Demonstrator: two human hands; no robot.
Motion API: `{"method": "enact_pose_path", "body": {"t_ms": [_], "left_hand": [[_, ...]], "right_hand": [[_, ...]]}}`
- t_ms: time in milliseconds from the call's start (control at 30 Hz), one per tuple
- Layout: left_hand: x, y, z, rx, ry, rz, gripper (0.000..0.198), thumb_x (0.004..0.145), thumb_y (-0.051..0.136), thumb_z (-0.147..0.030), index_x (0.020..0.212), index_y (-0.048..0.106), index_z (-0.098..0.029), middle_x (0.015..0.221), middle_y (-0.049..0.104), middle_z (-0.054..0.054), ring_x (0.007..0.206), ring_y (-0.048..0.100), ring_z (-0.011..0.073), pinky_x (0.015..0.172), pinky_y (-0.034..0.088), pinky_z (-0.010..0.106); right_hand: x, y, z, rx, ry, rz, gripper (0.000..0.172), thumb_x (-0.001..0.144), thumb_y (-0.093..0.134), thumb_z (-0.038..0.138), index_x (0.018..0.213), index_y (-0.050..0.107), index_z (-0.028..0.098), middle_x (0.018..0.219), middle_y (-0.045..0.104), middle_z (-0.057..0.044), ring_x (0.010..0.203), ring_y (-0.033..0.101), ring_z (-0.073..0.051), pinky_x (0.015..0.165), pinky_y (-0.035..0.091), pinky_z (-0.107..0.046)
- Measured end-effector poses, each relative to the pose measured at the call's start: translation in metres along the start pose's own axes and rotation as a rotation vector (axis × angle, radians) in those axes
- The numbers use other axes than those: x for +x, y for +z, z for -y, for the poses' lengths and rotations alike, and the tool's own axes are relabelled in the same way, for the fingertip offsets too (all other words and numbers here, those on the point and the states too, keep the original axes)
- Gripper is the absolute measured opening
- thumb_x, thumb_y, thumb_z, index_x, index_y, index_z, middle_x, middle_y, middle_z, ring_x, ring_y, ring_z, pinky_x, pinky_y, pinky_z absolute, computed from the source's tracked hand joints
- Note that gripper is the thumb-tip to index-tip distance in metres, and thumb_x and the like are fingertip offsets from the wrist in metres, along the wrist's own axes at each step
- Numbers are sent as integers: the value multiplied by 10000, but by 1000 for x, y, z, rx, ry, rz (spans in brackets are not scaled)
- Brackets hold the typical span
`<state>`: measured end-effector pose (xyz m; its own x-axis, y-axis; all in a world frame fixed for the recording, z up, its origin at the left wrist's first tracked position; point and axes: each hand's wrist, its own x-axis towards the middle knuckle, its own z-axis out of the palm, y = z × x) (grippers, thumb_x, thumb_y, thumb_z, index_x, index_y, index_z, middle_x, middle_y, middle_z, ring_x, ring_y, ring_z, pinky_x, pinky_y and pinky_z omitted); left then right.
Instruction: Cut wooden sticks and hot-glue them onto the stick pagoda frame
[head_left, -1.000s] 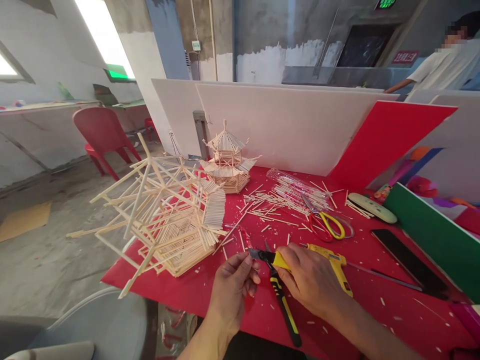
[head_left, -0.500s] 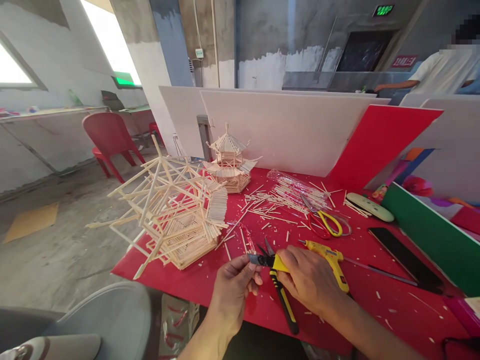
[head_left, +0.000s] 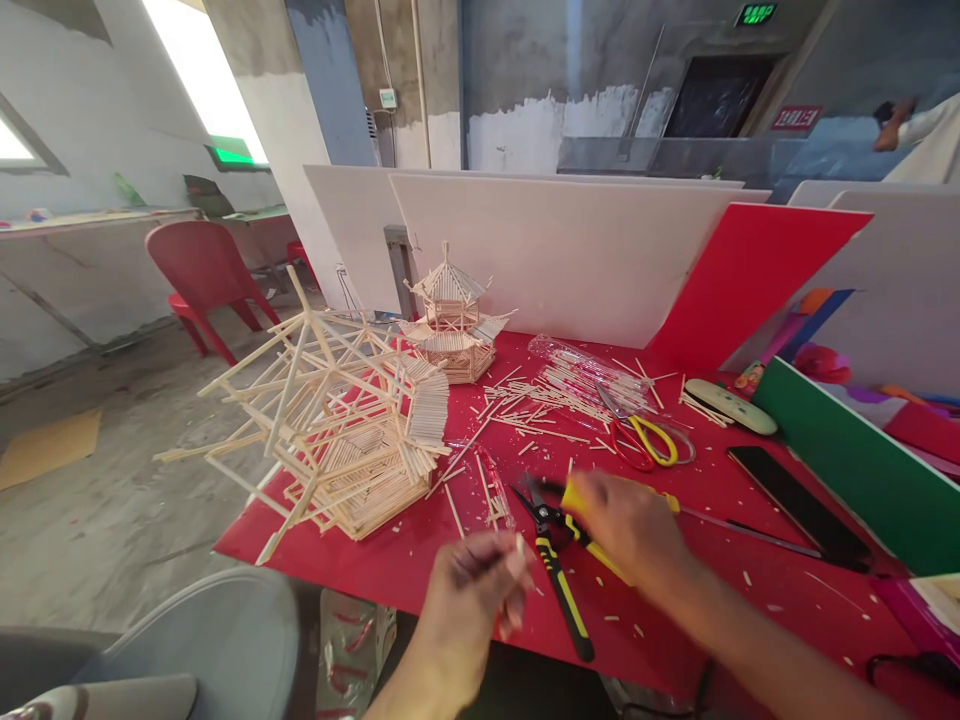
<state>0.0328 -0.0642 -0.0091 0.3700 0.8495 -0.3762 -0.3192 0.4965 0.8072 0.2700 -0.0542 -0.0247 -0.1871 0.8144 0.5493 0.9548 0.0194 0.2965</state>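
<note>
My left hand (head_left: 476,595) hovers over the front edge of the red table (head_left: 757,600), smeared by motion, with its fingers pinched on a short pale wooden stick (head_left: 518,545). My right hand (head_left: 626,520) is also smeared and lies over the upper yellow handle of the yellow-and-black cutters (head_left: 559,575). The cutters rest on the table with their jaws apart. Whether that hand grips them does not show. A yellow glue gun (head_left: 669,500) peeks out behind the right hand. To the left lies a large stick-built roof frame (head_left: 352,440).
A small stick pagoda (head_left: 450,320) stands at the back, with loose sticks (head_left: 555,400) and red-and-yellow scissors (head_left: 645,440) beside it. A black phone (head_left: 799,505) and a green board (head_left: 862,470) are at the right. White boards (head_left: 570,250) wall the back. A person's arm (head_left: 919,125) shows far right.
My left hand has pulled back toward me, away from the cutter jaws. The cutters have dropped lower onto the table with jaws apart, and my right hand has shifted right over them.
</note>
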Motion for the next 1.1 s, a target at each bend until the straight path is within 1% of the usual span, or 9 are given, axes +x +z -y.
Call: {"method": "enact_pose_path", "body": {"t_ms": [67, 167, 233, 333, 500, 800, 933, 1000, 1100], "left_hand": [[-6, -2, 5, -25, -96, 95, 342, 598, 878, -396, 693, 724, -107, 507, 643, 44, 317, 472, 73, 311, 277, 171], [-1, -2, 8, -149, -66, -49, 306, 599, 891, -336, 730, 716, -122, 558, 657, 16, 377, 491, 54, 344, 340, 151], [7, 1, 6, -183, -48, -7, 297, 621, 880, -332, 732, 710, -115, 619, 679, 37, 451, 551, 79, 381, 403, 164], [16, 7, 3, -192, -61, 39, 301, 622, 878, -335, 717, 695, -116, 625, 672, 33, 455, 551, 79, 374, 405, 163], [15, 7, 2, -128, -38, 50, 302, 617, 875, -337, 687, 689, -109, 612, 667, 33, 451, 555, 83, 382, 423, 170], [5, 6, 2, -53, 9, 5, 330, 598, 875, -387, 613, 689, -114, 535, 639, 21, 383, 510, 69, 347, 394, 165], [-7, 3, 3, -59, -112, 129, 336, 612, 869, -401, 698, 717, -113, 492, 629, 19, 311, 491, 86, 280, 328, 173], [-5, 1, -1, -114, -87, 48, 323, 608, 877, -383, 705, 706, -126, 524, 643, 10, 327, 489, 69, 291, 345, 160], [4, 0, -10, -170, -33, 0, 323, 575, 900, -338, 696, 687, -128, 565, 655, 10, 391, 522, 73, 335, 414, 161]], "right_hand": [[4, -1, -39, -82, 170, -21, 223, 956, 386, 191, 943, 608, 173, 545, 547, -18, 418, 448, -146, 452, 227, -274], [5, -13, -71, -125, 298, -45, 286, 951, 437, 306, 1143, 572, 143, 754, 668, -103, 534, 546, -179, 477, 253, -285], [-1, -22, -59, 5, 169, 25, 238, 927, 462, 274, 1121, 561, 180, 838, 687, -77, 607, 591, -179, 522, 312, -281], [-14, -30, -13, 333, -85, 135, 232, 865, 449, 140, 1066, 544, 209, 862, 681, -46, 729, 630, -190, 626, 389, -286], [-21, -32, 27, 518, -152, 154, 307, 818, 448, 73, 1086, 519, 206, 837, 645, -27, 735, 624, -199, 627, 386, -302], [-22, -18, 26, 365, -198, 105, 219, 924, 410, 97, 1037, 564, 203, 764, 623, -19, 678, 608, -179, 603, 369, -294], [-11, -7, -15, 88, 83, 81, 206, 919, 409, 124, 993, 596, 163, 635, 608, -38, 484, 542, -185, 467, 277, -297], [-5, -11, -31, 78, 209, 32, 227, 911, 460, 185, 1108, 565, 146, 751, 675, -79, 543, 591, -207, 471, 307, -294], [-3, -26, -21, 309, 38, 67, 270, 875, 465, 150, 1129, 534, 211, 881, 708, -56, 675, 655, -207, 549, 394, -291]]}}
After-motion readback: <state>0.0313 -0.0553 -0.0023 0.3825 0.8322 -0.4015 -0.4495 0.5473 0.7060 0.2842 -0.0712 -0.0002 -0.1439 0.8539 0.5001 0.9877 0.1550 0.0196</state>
